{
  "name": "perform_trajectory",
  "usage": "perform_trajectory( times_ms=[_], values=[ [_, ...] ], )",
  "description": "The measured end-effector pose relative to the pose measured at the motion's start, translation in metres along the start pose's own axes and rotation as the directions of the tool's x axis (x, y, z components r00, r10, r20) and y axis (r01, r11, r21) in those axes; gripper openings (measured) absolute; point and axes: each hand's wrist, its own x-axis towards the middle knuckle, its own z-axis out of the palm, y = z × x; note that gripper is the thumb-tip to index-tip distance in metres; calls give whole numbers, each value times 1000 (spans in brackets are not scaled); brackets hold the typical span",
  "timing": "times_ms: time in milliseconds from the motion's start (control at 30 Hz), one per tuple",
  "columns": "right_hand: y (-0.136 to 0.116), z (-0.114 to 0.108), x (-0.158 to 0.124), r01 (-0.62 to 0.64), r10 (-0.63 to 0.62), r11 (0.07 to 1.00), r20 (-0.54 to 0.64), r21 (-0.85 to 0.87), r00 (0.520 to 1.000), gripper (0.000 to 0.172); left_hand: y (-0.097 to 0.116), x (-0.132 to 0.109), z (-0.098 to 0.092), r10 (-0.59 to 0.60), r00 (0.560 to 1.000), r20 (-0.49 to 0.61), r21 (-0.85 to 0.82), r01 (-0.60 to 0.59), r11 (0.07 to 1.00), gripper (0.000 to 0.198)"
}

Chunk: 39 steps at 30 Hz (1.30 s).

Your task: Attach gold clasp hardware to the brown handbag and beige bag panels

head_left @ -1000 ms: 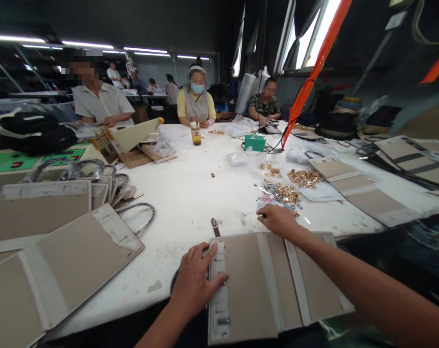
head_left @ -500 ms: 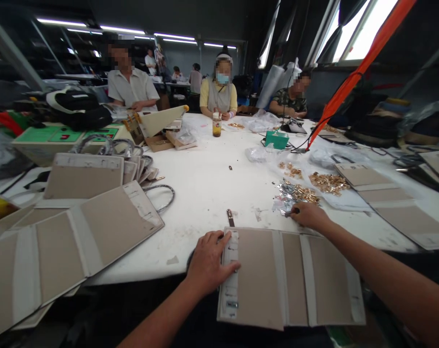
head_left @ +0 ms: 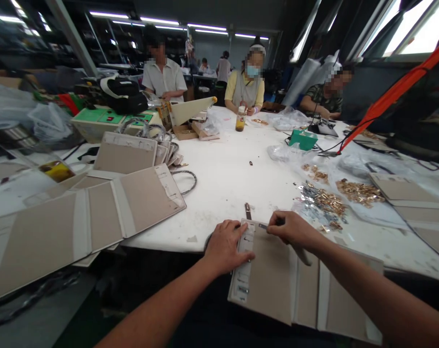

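Note:
A beige bag panel (head_left: 268,270) with pale folded strips lies before me, jutting over the table's front edge. My left hand (head_left: 226,245) rests along its pale slotted left border, thumb and fingers spread. Between thumb and forefinger, my right hand (head_left: 290,231) pinches a small flat silver metal plate (head_left: 263,225), just above the panel's upper left corner. A grey tapered thing (head_left: 302,255) shows below the right palm; its kind is unclear. A dark strap with metal fittings (head_left: 247,210) sticks out past the panel's top edge. Another silver fitting (head_left: 242,290) sits low in the slotted border.
Silver plates and gold fittings (head_left: 323,200) lie heaped on plastic at right, beside more gold pieces (head_left: 359,191). Beige panels with cord handles (head_left: 147,200) are stacked at left. An orange-wrapped pole (head_left: 393,99) slants over the right side. Several people sit across the table.
My right hand has come left from the heap of metal pieces to the panel's upper left, now holding a silver plate. My left hand stays on the border. The view has turned left.

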Motion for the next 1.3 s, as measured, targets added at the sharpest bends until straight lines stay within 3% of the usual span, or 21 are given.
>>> perform_trajectory(
  times_ms=[100,200,600,800,933,1000,1067,1133,1200,1300],
  values=[
    [-5,32,10,-36,30,990,47,138,998,11,0,-1,0,0,1000,-4,-3,0,1000,83],
    [-2,44,18,-87,84,991,34,106,996,15,-1,-1,0,-3,1000,-4,-9,3,1000,83],
    [-5,49,23,-26,18,996,-99,-80,995,16,2,5,-8,-24,1000,19,-58,25,998,69],
    [-3,50,23,56,-91,979,-177,-195,980,17,-1,24,-12,-120,992,48,-59,122,991,45],
    [2,53,14,96,-151,963,-206,-253,967,14,-5,51,-23,-300,919,256,-149,345,927,57],
    [5,55,10,118,-179,955,-212,-272,961,14,-6,64,-27,-333,877,347,-167,407,898,49],
    [9,57,9,126,-192,951,-219,-281,957,13,-5,74,-30,-348,838,420,-181,453,873,28],
    [12,59,10,124,-190,952,-225,-278,956,12,-3,80,-30,-374,773,511,-202,532,822,14],
    [13,59,12,121,-185,956,-228,-267,956,11,-2,82,-29,-393,710,585,-226,608,761,13],
    [11,53,13,122,-176,963,-216,-240,960,10,-2,81,-27,-398,661,636,-264,671,693,18]
  ],
)
